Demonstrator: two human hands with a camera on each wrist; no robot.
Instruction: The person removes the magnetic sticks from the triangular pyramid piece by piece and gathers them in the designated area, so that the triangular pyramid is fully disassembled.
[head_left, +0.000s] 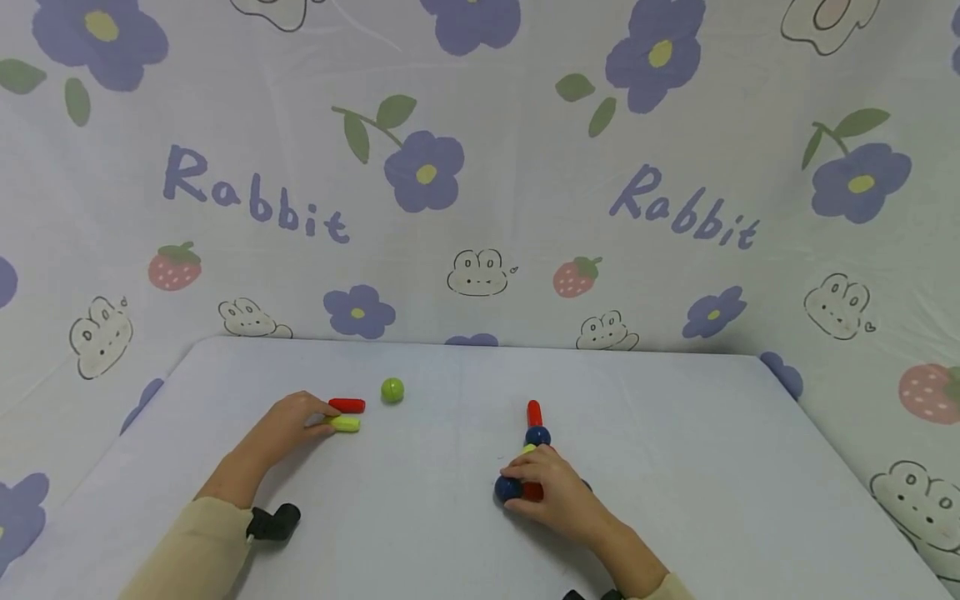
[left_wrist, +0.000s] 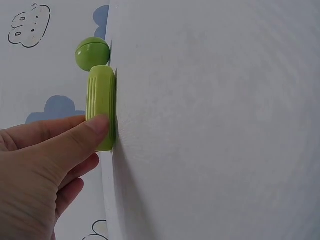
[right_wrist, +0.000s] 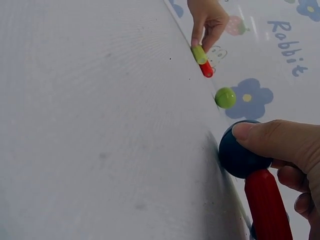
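Head view: the left hand (head_left: 295,422) pinches a lime stick (head_left: 346,425) just beside a loose red stick (head_left: 348,406), on the left side of the white tabletop (head_left: 435,517); a green ball (head_left: 392,390) rests near them. The right hand (head_left: 561,493) grips the front blue ball (head_left: 507,489) of a seemingly joined piece, its upper red stick (head_left: 534,412) and rear blue ball (head_left: 537,437) reaching toward the patterned cloth (head_left: 517,217). A stray brush from the left fingers could set the green ball rolling, and the far edge is its nearest drop. Between the 2 hands the tabletop gives room for either to move; both side edges lie well apart from the joined piece. Left wrist view: the fingers squeeze the lime stick toward its near end, so a bump on the other end might twist it loose. Right wrist view: the thumb presses the front blue ball, beside a lower red stick (right_wrist: 267,207); tilting by that ball alone might strain the joint.
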